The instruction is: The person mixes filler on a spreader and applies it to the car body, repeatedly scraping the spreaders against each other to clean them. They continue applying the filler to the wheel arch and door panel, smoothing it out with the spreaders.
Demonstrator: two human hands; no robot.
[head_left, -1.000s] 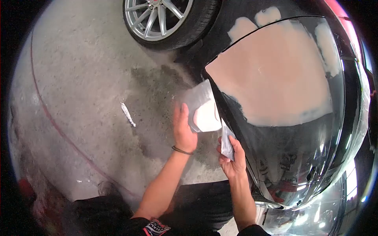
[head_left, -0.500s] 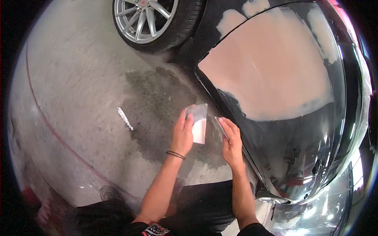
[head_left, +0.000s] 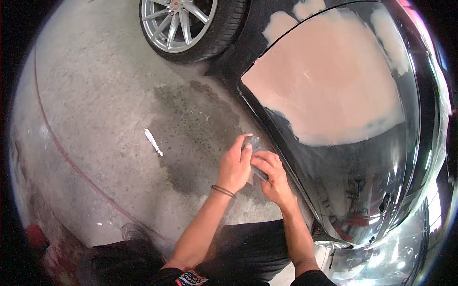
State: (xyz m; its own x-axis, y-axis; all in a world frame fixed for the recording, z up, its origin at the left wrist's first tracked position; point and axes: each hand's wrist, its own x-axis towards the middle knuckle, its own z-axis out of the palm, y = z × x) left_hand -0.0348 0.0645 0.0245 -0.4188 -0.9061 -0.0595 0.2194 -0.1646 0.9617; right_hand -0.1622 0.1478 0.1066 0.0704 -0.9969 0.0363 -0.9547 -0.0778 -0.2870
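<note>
My left hand (head_left: 234, 168) is closed on a thin, flat, shiny grey metal filler spreader (head_left: 252, 141), its thumb across the near face. Right beside it, my right hand (head_left: 272, 174) grips a second flat grey spreader (head_left: 260, 173), fingers folded over its edge. The two pieces meet and overlap in front of me, and the fingers hide much of both. Ahead to the right is a black car door panel (head_left: 334, 176) with a broad smooth patch of pinkish-beige filler (head_left: 329, 81) on it. Both hands are low beside the door's lower edge, apart from the patch.
A silver wheel with a black tyre (head_left: 210, 47) stands at the top. Smaller filler patches (head_left: 391, 43) lie on neighbouring panels. On the concrete floor (head_left: 95, 105) are a dark stain (head_left: 191, 119), a white strip (head_left: 153, 142) and a long reddish hose or line (head_left: 78, 170).
My hands were apart with the spreaders separate; now they have come together and the spreaders meet. The left spreader's broad face has turned away from view.
</note>
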